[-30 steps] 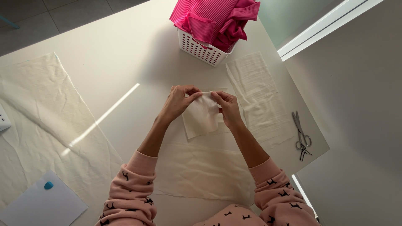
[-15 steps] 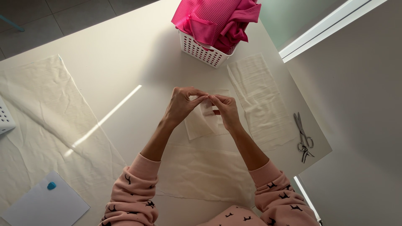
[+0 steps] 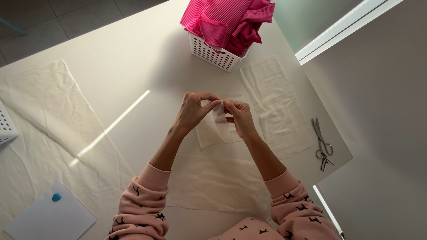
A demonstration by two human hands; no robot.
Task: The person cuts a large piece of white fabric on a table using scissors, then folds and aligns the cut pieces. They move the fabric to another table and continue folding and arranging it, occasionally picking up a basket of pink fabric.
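Where the 2 hands [image 3: 216, 116] meet, small white cloth piece [image 3: 219, 116] pinched between, above table [image 3: 133, 66]

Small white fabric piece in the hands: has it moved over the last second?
Yes. The small white fabric piece is now folded narrower between both hands, lifted towards the white basket.

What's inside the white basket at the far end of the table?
Bunched pink ribbed fabric fills the white basket and spills over its rim. Anything underneath the fabric is covered.

A basket [image 3: 212, 54] stands behind both hands, scissors [image 3: 322, 144] lie right (paper [image 3: 49, 220] near left).
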